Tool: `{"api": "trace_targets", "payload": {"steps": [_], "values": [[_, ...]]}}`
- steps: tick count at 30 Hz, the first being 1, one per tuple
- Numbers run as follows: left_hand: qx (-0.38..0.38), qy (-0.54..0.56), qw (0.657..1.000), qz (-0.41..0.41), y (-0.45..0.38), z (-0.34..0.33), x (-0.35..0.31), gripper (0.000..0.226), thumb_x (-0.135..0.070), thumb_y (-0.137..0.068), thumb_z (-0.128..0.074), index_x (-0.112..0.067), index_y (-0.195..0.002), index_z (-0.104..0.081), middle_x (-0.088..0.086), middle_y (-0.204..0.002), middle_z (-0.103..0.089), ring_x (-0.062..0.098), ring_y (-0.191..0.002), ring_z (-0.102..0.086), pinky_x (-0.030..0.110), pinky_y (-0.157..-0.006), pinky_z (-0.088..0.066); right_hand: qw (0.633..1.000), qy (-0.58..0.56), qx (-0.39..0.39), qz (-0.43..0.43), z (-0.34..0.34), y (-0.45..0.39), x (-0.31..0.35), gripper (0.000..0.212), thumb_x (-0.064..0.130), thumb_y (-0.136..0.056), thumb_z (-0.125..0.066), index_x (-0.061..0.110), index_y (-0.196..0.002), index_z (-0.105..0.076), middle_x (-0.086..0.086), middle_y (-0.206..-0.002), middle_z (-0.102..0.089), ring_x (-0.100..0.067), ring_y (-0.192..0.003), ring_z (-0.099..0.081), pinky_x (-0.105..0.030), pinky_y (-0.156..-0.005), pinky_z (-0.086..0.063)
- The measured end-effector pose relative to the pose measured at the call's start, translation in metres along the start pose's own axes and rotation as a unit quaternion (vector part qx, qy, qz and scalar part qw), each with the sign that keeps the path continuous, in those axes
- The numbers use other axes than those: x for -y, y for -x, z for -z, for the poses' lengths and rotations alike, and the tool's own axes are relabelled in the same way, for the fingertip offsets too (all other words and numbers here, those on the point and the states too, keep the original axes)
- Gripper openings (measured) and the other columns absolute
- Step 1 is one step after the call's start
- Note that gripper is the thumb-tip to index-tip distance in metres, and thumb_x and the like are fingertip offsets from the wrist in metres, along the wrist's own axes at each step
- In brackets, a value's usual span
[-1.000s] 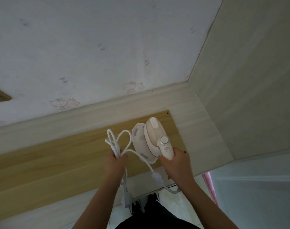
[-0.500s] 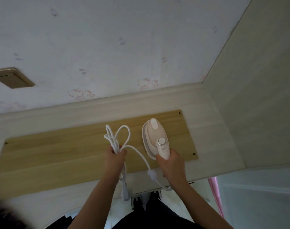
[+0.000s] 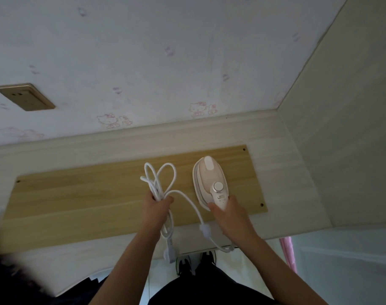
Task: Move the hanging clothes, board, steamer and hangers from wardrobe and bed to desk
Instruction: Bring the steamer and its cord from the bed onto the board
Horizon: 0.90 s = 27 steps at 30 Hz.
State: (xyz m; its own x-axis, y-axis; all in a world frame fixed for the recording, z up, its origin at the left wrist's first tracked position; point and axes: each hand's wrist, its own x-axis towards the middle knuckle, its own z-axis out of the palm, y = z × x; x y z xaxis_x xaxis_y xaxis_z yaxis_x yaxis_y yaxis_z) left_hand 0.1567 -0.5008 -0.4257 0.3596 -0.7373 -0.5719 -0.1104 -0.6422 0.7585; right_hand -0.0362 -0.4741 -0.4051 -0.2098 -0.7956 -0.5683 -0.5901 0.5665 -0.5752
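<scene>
A pale pink and white handheld steamer [image 3: 208, 180] lies flat on the tan wooden board [image 3: 88, 199], near the board's right end. My right hand [image 3: 229, 213] grips its handle. My left hand [image 3: 157, 206] holds the bundled white cord [image 3: 160, 179], whose loops rest on the board; the plug [image 3: 170, 253] dangles below the desk's front edge. The board lies lengthwise on the pale wood desk [image 3: 282, 172].
A wall with cartoon-cat wallpaper rises behind the desk, with a gold socket plate [image 3: 25, 96] at the left. A pale cabinet side [image 3: 346, 128] closes the desk's right end. Something dark and blurred [image 3: 9, 280] sits at the lower left. A pink strip [image 3: 287, 254] hangs at the lower right.
The steamer went from tilted on edge with its soleplate showing to flat on the board. The view shifted left, revealing the socket plate and the board's left end.
</scene>
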Motion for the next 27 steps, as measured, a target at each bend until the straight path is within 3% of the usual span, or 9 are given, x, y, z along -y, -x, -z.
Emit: {"api": "trace_targets", "payload": {"steps": [1, 3, 5, 8, 11, 15, 20, 24, 27], "values": [[0.003, -0.006, 1.0, -0.002, 0.001, 0.001, -0.001, 0.027, -0.011, -0.08, -0.069, -0.006, -0.103, -0.056, 0.014, -0.085, -0.059, 0.023, -0.068, -0.058, 0.032, -0.056, -0.046, 0.997, 0.079, -0.002, 0.013, 0.006, 0.001, 0.001, 0.051, 0.056, -0.085, -0.054, 0.01, -0.108, -0.049, -0.004, -0.098, -0.058, -0.022, -0.084, -0.059, -0.034, -0.068, -0.05], [0.009, -0.012, 1.0, -0.006, 0.004, 0.004, -0.003, 0.026, -0.011, -0.079, -0.07, -0.005, -0.1, -0.056, 0.013, -0.079, -0.057, 0.021, -0.062, -0.055, 0.031, -0.052, -0.044, 0.969, 0.219, -0.084, 0.075, 0.019, 0.007, 0.009, 0.053, 0.052, -0.088, -0.052, 0.009, -0.119, -0.046, -0.007, -0.114, -0.051, -0.024, -0.1, -0.05, -0.033, -0.077, -0.041], [0.016, -0.007, 1.0, -0.01, 0.007, 0.008, -0.006, 0.026, -0.011, -0.079, -0.071, -0.005, -0.098, -0.055, 0.012, -0.075, -0.056, 0.02, -0.058, -0.054, 0.03, -0.05, -0.043, 0.949, 0.211, -0.156, 0.175, 0.028, 0.015, 0.024, 0.045, 0.038, -0.092, -0.051, 0.01, -0.127, -0.046, -0.007, -0.122, -0.05, -0.025, -0.108, -0.044, -0.032, -0.088, -0.038], [0.033, 0.014, 0.999, -0.011, 0.014, 0.016, -0.01, 0.025, -0.013, -0.079, -0.074, -0.005, -0.095, -0.056, 0.009, -0.07, -0.054, 0.018, -0.056, -0.052, 0.029, -0.049, -0.042, 0.946, 0.166, -0.091, 0.264, 0.026, 0.022, 0.048, 0.037, 0.031, -0.096, -0.046, 0.014, -0.129, -0.047, -0.003, -0.127, -0.05, -0.021, -0.117, -0.04, -0.032, -0.097, -0.04], [0.044, 0.037, 0.998, -0.02, 0.025, 0.026, -0.014, 0.022, -0.016, -0.079, -0.074, -0.006, -0.087, -0.056, 0.006, -0.064, -0.05, 0.016, -0.052, -0.048, 0.027, -0.047, -0.041, 0.939, 0.196, 0.005, 0.283, 0.008, 0.022, 0.063, 0.039, 0.033, -0.098, -0.044, 0.013, -0.131, -0.044, -0.005, -0.131, -0.049, -0.022, -0.123, -0.037, -0.034, -0.101, -0.038], [0.043, 0.058, 0.997, -0.025, 0.04, 0.039, -0.021, 0.034, -0.025, -0.081, -0.073, 0.001, -0.101, -0.062, 0.005, -0.063, -0.048, 0.012, -0.051, -0.046, 0.021, -0.044, -0.039, 0.926, 0.176, 0.076, 0.324, -0.006, 0.021, 0.084, 0.057, 0.04, -0.098, -0.043, 0.012, -0.145, -0.026, -0.01, -0.142, -0.041, -0.026, -0.132, -0.034, -0.038, -0.105, -0.035], [0.042, 0.096, 0.994, -0.033, 0.062, 0.051, -0.034, 0.021, -0.034, -0.087, -0.065, -0.017, -0.099, -0.063, 0.008, -0.087, -0.059, 0.018, -0.069, -0.053, 0.032, -0.065, -0.047, 0.943, 0.042, 0.216, 0.248, -0.021, 0.012, 0.11, 0.052, 0.052, -0.097, -0.036, 0.019, -0.137, -0.039, -0.01, -0.11, -0.066, -0.025, -0.101, -0.063, -0.041, -0.092, -0.048], [0.062, 0.09, 0.993, -0.041, 0.069, 0.061, -0.037, 0.023, -0.037, -0.088, -0.063, -0.024, -0.107, -0.062, 0.005, -0.092, -0.065, 0.018, -0.072, -0.055, 0.032, -0.066, -0.048, 0.947, -0.01, 0.208, 0.242, -0.034, 0.011, 0.118, 0.036, 0.05, -0.096, -0.037, 0.02, -0.108, -0.053, -0.001, -0.077, -0.062, -0.024, -0.075, -0.063, -0.045, -0.078, -0.053], [0.091, 0.08, 0.992, -0.047, 0.069, 0.07, -0.036, 0.029, -0.042, -0.082, -0.065, -0.025, -0.105, -0.064, 0.001, -0.081, -0.061, 0.018, -0.07, -0.054, 0.032, -0.065, -0.047, 0.95, -0.043, 0.188, 0.247, -0.037, 0.011, 0.126, 0.028, 0.036, -0.098, -0.042, 0.014, -0.098, -0.06, 0.001, -0.072, -0.059, -0.013, -0.061, -0.059, -0.033, -0.061, -0.051]]}}
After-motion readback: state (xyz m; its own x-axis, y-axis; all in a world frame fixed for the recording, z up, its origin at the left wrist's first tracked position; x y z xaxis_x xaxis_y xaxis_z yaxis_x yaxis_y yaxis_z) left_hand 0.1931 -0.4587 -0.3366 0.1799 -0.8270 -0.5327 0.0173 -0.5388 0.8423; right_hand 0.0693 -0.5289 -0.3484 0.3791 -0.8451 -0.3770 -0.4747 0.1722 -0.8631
